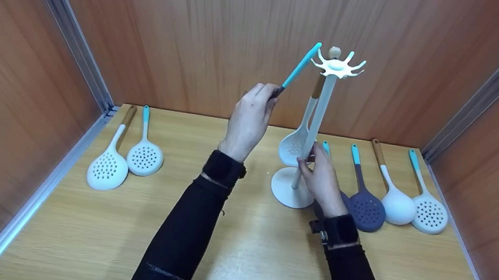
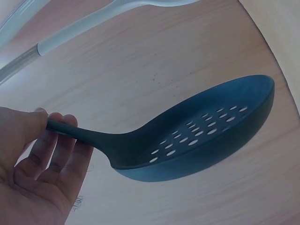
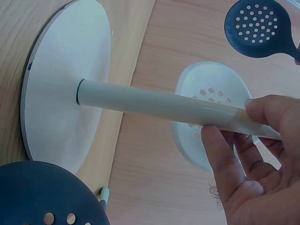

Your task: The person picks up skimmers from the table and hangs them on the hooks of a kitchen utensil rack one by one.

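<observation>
My left hand point(image 1: 250, 117) pinches a dark skimmer point(image 2: 187, 136) by its neck, just below the turquoise handle point(image 1: 301, 65). In the left wrist view its perforated bowl shows; the hand hides it in the head view. The handle's tip is at the hooks of a white utensil stand point(image 1: 321, 115), whether touching I cannot tell. My right hand point(image 1: 323, 180) grips the stand's pole low down, with the round base point(image 3: 70, 84) beneath. From the stand's far side hangs a white skimmer point(image 1: 294, 144) with a wooden handle.
Right of the stand lie a dark skimmer point(image 1: 366, 210), a white ladle point(image 1: 399, 206) and a white skimmer point(image 1: 429, 212); another dark utensil is partly behind my right hand. Two white skimmers, one wood-handled point(image 1: 107, 170) and one turquoise-handled point(image 1: 145, 158), lie left. Wooden panels point(image 1: 195, 37) enclose the table.
</observation>
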`<state>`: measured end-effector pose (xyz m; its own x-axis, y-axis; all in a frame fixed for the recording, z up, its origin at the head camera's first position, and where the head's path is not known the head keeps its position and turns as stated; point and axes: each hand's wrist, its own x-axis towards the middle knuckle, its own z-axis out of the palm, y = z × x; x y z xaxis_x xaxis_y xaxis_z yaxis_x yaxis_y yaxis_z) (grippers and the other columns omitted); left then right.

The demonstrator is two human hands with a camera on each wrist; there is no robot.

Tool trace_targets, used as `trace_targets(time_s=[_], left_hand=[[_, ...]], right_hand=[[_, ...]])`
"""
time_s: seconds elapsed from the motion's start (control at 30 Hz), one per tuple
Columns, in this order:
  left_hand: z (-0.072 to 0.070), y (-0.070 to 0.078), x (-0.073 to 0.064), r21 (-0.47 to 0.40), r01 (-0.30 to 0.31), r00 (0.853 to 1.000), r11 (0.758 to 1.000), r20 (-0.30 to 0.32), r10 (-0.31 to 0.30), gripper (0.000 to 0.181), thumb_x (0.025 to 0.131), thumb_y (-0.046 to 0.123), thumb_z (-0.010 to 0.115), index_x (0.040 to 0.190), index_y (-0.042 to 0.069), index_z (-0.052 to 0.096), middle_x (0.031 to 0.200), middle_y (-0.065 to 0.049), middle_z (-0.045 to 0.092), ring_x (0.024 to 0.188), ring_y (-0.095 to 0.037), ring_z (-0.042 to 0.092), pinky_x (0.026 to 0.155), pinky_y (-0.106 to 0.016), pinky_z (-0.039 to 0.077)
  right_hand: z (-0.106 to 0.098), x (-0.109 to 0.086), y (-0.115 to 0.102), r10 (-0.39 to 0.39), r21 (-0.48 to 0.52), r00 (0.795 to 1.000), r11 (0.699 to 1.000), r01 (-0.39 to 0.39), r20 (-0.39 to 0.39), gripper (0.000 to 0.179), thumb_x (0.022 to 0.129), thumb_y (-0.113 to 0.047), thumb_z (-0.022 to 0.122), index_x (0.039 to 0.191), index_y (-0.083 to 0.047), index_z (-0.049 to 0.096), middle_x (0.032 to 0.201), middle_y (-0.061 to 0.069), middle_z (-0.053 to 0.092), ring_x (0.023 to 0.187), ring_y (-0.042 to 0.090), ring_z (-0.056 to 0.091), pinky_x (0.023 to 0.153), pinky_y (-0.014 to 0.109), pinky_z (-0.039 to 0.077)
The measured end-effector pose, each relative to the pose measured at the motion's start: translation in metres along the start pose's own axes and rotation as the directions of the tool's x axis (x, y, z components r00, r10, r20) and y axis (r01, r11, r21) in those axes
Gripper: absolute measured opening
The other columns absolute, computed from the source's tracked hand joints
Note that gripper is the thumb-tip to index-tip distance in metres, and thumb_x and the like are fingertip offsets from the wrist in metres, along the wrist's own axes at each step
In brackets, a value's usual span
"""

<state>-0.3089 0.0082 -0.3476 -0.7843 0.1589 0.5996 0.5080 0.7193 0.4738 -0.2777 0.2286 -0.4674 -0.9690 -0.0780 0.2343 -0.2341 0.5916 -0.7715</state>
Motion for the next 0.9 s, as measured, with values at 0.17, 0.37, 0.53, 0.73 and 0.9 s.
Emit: trace_targets(time_s=[0.17, 0.37, 0.53, 0.73, 0.9], left_hand=[[-0.0002, 0.0009, -0.0005, 0.012, 0.001, 1.0, 1.0, 0.006, -0.001, 0.027, 0.123, 0.017, 0.06, 0.142, 0.005, 0.075, 0.129, -0.013, 0.08, 0.12, -0.027, 0.081, 0.108, -0.039, 0.07], [0.0005, 0.0007, -0.0015, 0.02, 0.007, 1.0, 1.0, 0.005, -0.007, 0.027, 0.123, 0.017, 0.062, 0.142, 0.007, 0.077, 0.128, -0.012, 0.081, 0.119, -0.026, 0.081, 0.107, -0.039, 0.07], [0.0011, -0.0001, -0.0022, 0.018, 0.002, 1.0, 1.0, 0.003, -0.002, 0.027, 0.122, 0.017, 0.062, 0.143, 0.007, 0.077, 0.128, -0.012, 0.081, 0.119, -0.026, 0.081, 0.107, -0.039, 0.071], [0.0024, -0.0015, -0.0034, 0.016, 0.0, 1.0, 1.0, 0.002, 0.0, 0.027, 0.123, 0.017, 0.061, 0.143, 0.008, 0.077, 0.128, -0.011, 0.081, 0.116, -0.026, 0.081, 0.105, -0.041, 0.071], [0.0026, -0.0017, -0.0049, 0.012, 0.006, 1.0, 1.0, 0.011, -0.006, 0.028, 0.123, 0.018, 0.061, 0.144, 0.009, 0.077, 0.127, -0.011, 0.081, 0.115, -0.026, 0.081, 0.104, -0.041, 0.071]], right_hand=[[0.0001, 0.0001, 0.0002, 0.005, -0.001, 1.0, 1.0, -0.005, 0.006, 0.046, 0.117, -0.006, 0.069, 0.161, 0.002, 0.057, 0.149, 0.027, 0.067, 0.136, 0.047, 0.074, 0.115, 0.063, 0.066], [-0.0003, -0.0001, -0.0005, 0.005, 0.007, 1.0, 1.0, -0.005, 0.003, 0.047, 0.116, -0.005, 0.071, 0.161, 0.002, 0.057, 0.15, 0.027, 0.068, 0.136, 0.047, 0.074, 0.116, 0.062, 0.065], [-0.0002, -0.0002, -0.0005, 0.006, -0.008, 1.0, 1.0, -0.006, 0.002, 0.048, 0.117, -0.006, 0.07, 0.162, 0.001, 0.056, 0.149, 0.027, 0.068, 0.135, 0.047, 0.074, 0.116, 0.062, 0.065], [0.0004, -0.0002, 0.0003, -0.022, 0.01, 1.0, 1.0, 0.022, -0.008, 0.045, 0.115, -0.003, 0.071, 0.158, 0.003, 0.058, 0.145, 0.027, 0.069, 0.133, 0.048, 0.075, 0.118, 0.063, 0.064], [0.0005, -0.0002, 0.0002, -0.022, 0.017, 1.0, 1.0, 0.022, -0.005, 0.044, 0.115, -0.003, 0.071, 0.157, 0.004, 0.057, 0.144, 0.028, 0.07, 0.134, 0.048, 0.075, 0.119, 0.067, 0.062]])
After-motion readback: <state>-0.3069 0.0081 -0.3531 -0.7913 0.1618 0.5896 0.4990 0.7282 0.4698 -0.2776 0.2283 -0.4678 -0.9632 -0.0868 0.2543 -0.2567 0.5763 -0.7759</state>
